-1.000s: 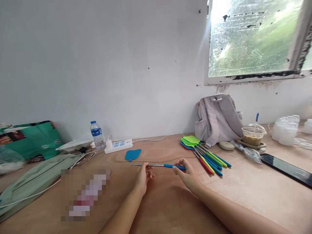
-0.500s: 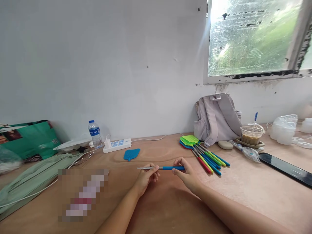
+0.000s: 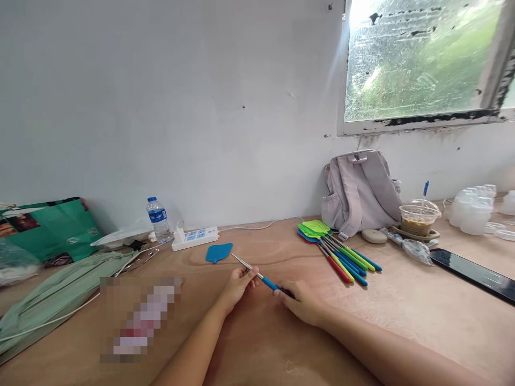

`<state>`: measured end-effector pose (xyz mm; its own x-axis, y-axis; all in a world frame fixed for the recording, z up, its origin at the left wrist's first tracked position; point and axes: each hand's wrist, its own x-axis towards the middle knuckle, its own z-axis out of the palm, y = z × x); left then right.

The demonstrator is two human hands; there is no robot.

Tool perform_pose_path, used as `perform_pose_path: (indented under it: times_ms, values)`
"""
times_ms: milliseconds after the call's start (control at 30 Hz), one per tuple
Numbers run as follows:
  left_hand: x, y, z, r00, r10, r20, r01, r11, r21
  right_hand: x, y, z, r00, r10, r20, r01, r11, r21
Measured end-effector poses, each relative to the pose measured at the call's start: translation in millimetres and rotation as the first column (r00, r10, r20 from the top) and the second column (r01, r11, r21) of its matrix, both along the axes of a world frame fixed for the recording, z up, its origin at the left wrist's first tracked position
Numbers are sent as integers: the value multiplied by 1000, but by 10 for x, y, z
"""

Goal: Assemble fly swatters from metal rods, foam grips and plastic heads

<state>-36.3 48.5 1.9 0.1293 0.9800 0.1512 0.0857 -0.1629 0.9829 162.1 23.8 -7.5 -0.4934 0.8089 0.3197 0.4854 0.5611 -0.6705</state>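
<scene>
Both my hands hold one fly-swatter rod point(image 3: 261, 277), a thin metal shaft with a blue grip. My left hand point(image 3: 237, 287) pinches the metal shaft near its middle. My right hand point(image 3: 300, 304) is closed round the blue grip end, low over the wooden table point(image 3: 402, 321). The rod slants up and left, its bare tip pointing at a loose blue swatter head point(image 3: 219, 252) lying flat a short way beyond. A bundle of finished swatters point(image 3: 338, 252) with green, blue, red and yellow handles lies to the right.
Along the wall stand a water bottle point(image 3: 157, 219), a white power strip point(image 3: 195, 238), a grey backpack point(image 3: 360, 193), a plastic cup with a drink point(image 3: 417, 219) and white containers point(image 3: 472, 212). A black phone point(image 3: 475, 273) lies at right; green bags point(image 3: 52, 228) at left.
The rod has swung from level to slanting, tip toward the blue head. My right hand dropped nearer the table and slid to the grip's end; the left hand stays on the shaft.
</scene>
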Motion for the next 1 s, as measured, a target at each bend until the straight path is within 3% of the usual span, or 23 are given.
perform_pose_path:
  times_ms: [67, 133, 233, 300, 400, 467, 567, 667, 800, 900, 1000]
  values:
    - [-59, 80, -22, 992, 121, -42, -118, 991, 62, -18, -16, -31, 1000, -4, -27, 3, 999, -38]
    - [-160, 162, -38, 945, 317, -81, -305, 943, 132, -26, -8, -57, 995, -12, -99, -1, 992, -124]
    - [-360, 241, -38, 824, 545, -155, -508, 831, 224, -24, 36, -64, 974, -38, -223, -19, 969, -246]
    - [-481, 255, -31, 692, 630, -353, -544, 776, 319, -21, 64, -43, 958, -80, -276, -3, 958, -288]
    - [-590, 259, -43, 383, 608, -696, -498, 770, 399, -18, 81, 7, 941, -140, -308, 22, 933, -360]
    - [-629, 273, -69, 297, 510, -808, -466, 816, 344, -16, 80, 36, 937, -153, -314, 18, 918, -396]
    - [-673, 308, -114, 304, 413, -858, -399, 874, 279, -13, 84, 54, 935, -163, -315, 16, 906, -423]
    - [-700, 325, -136, 344, 395, -852, -332, 900, 283, -5, 112, 33, 933, -180, -313, 24, 896, -444]
    - [-688, 304, -127, 381, 397, -835, -285, 910, 303, 18, 171, -20, 920, -188, -342, 19, 897, -442]
    - [-680, 287, -118, 365, 438, -822, -301, 891, 341, 38, 207, -45, 910, -211, -356, 29, 890, -454]
    - [-690, 278, -114, 393, 412, -822, -316, 900, 301, 47, 224, -50, 908, -223, -356, 33, 882, -469]
